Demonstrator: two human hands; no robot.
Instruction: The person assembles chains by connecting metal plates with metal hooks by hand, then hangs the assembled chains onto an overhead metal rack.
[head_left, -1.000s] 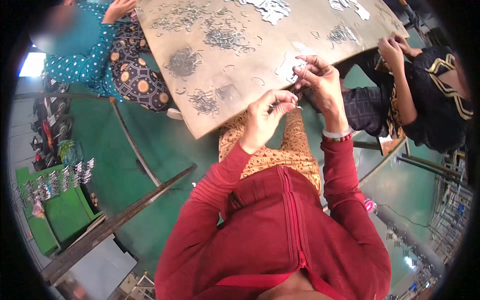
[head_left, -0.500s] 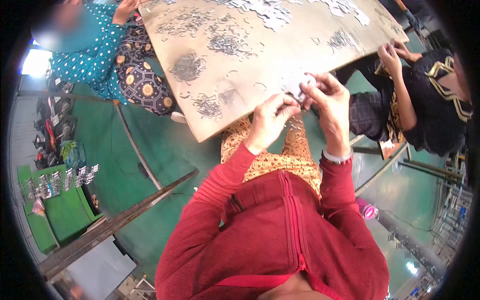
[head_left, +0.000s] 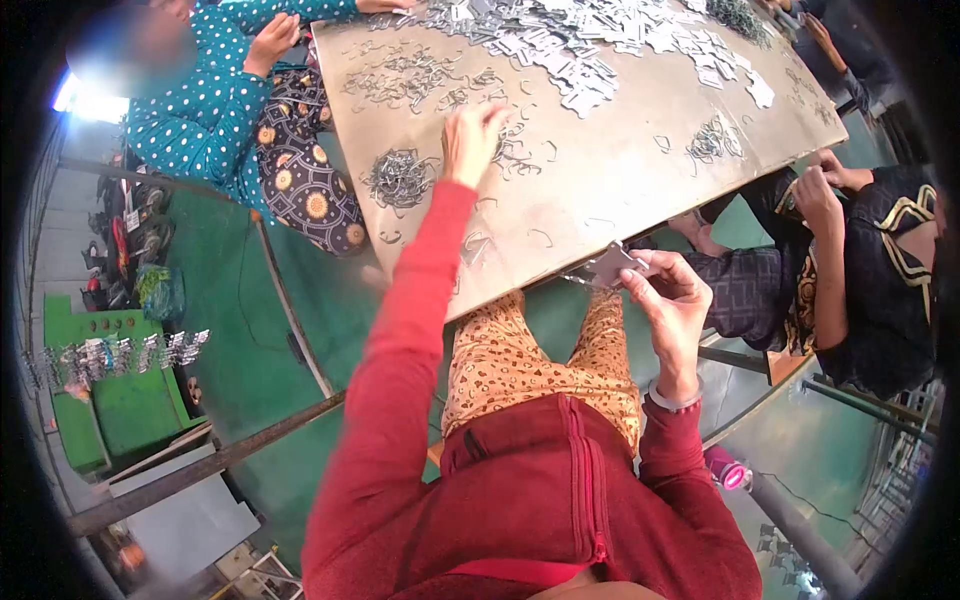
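Note:
My right hand [head_left: 672,295] pinches a small flat metal plate [head_left: 608,264] with cut-out edges, just past the near edge of the table. My left hand [head_left: 472,142] reaches far over the tabletop, fingers slightly apart and curved down beside a scatter of thin bent wire clips [head_left: 520,155]. Motion softens its outline, and I see nothing held in it. Left of that hand sits a dense heap of the same clips [head_left: 400,178]. More clips [head_left: 405,78] are spread beyond it.
Many flat metal plates [head_left: 590,85] cover the far part of the table [head_left: 600,170]. Another clip pile [head_left: 715,138] lies to the right. One person in dotted sleeves [head_left: 190,125] sits at left, another in black [head_left: 870,300] at right. A metal rail [head_left: 210,465] crosses lower left.
My left hand has left the plate near my right hand and moved up and left across the table to the clips. My right hand keeps the plate. The view has shifted slightly.

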